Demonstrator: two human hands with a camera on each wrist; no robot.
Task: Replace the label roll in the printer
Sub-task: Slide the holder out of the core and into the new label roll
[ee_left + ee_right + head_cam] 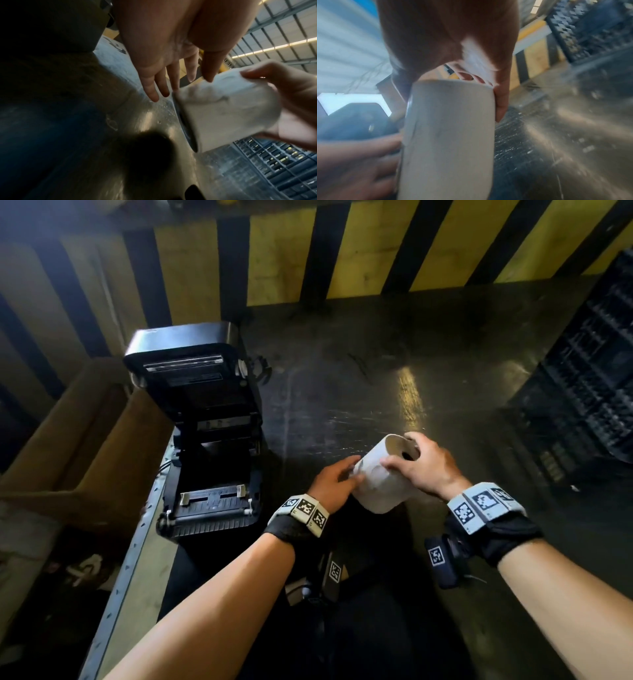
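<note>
The black label printer (209, 440) stands with its lid up at the left, and its roll bay looks bare. A white label roll (378, 479) is held in the air to the right of it. My right hand (402, 462) grips the roll's far end, thumb (501, 102) along its side. My left hand (352, 475) touches the near side of the roll (223, 108) with straight, spread fingers (154, 94). In the right wrist view the roll (448, 135) fills the middle.
A cardboard box (68, 460) sits left of the printer. A black plastic crate (589, 392) stands at the right. A yellow-and-black striped wall (342, 251) closes the back. The dark scratched worktop (376, 364) lies under the hands, with a metal rail (137, 546) along its left edge.
</note>
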